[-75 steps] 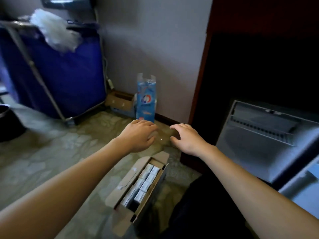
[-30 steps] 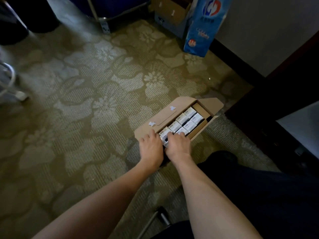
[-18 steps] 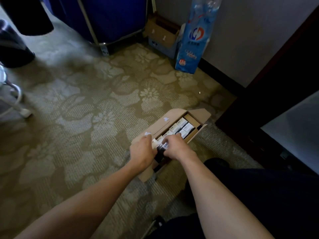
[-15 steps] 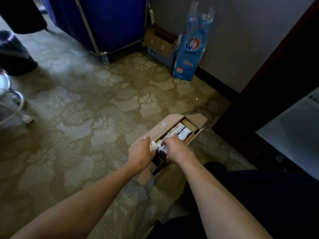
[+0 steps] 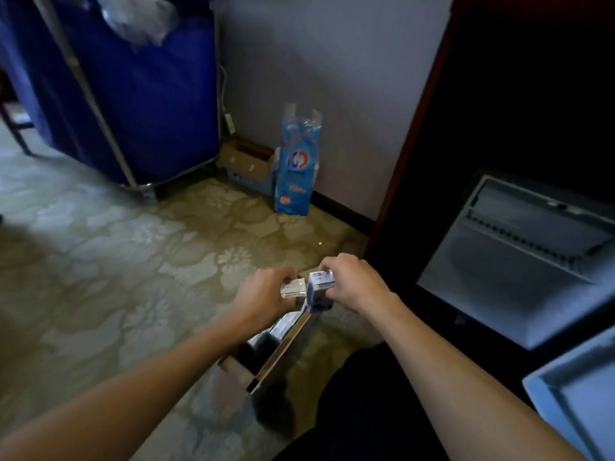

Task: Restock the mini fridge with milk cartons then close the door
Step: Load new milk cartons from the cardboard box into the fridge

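My left hand grips a small white milk carton, lifted above the open cardboard box on the carpet. My right hand grips a second blue-and-white milk carton right beside the first. More cartons remain inside the box. The mini fridge stands open at the right inside a dark wooden cabinet, its grey interior showing. The fridge door hangs open at the lower right.
A blue laundry cart on a metal frame stands at the back left. A blue plastic package and a small cardboard box lean by the wall. Patterned carpet spreads left. My dark-clothed knee is beside the box.
Both hands reached down into the box, closed on a carton each and lifted them out. The view has tilted up, bringing the open fridge back into sight.
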